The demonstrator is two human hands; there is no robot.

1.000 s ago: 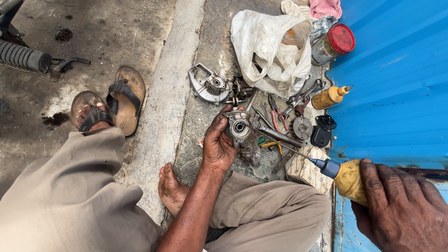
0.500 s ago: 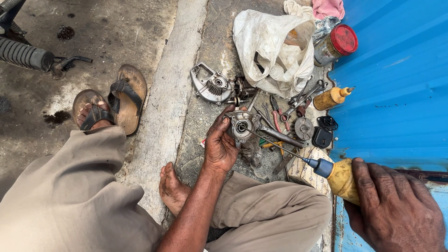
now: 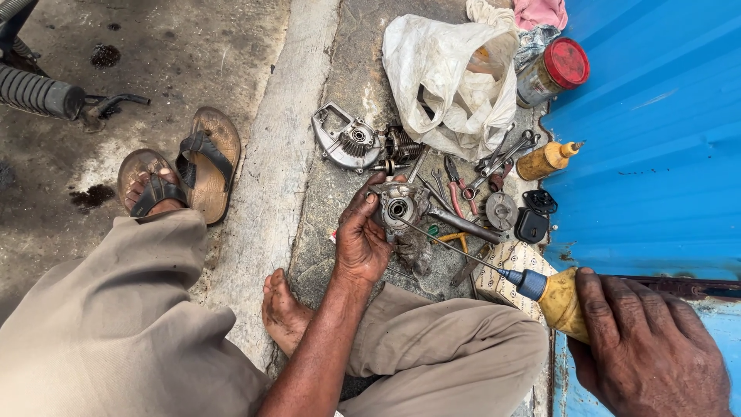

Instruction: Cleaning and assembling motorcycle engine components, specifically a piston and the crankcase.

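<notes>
the small round grey metal engine housing (image 3: 399, 207) with a central bore sits on the stone slab just beyond the person's bare foot, and the left hand (image 3: 360, 239) is curled around its near side, thumb over the rim. it looks heavy for its size, rigid and greasy, so a grip around the outer rim seems safer than pinching its slick face. the right hand (image 3: 647, 349), near the housing's right, is wrapped tight around the yellow handle of a long thin-shafted screwdriver (image 3: 532, 284) whose tip meets the bore. just beyond the housing lie a finned grey cover plate (image 3: 342, 140) and loose spanners (image 3: 505, 150). farther beyond are a crumpled white plastic bag (image 3: 455, 77), a glass jar with a red lid (image 3: 553, 71) and a small yellow squeeze bottle (image 3: 545, 161). under the screwdriver shaft lies a flat patterned cardboard packet (image 3: 505, 266), against the blue corrugated metal wall (image 3: 656, 154).
</notes>
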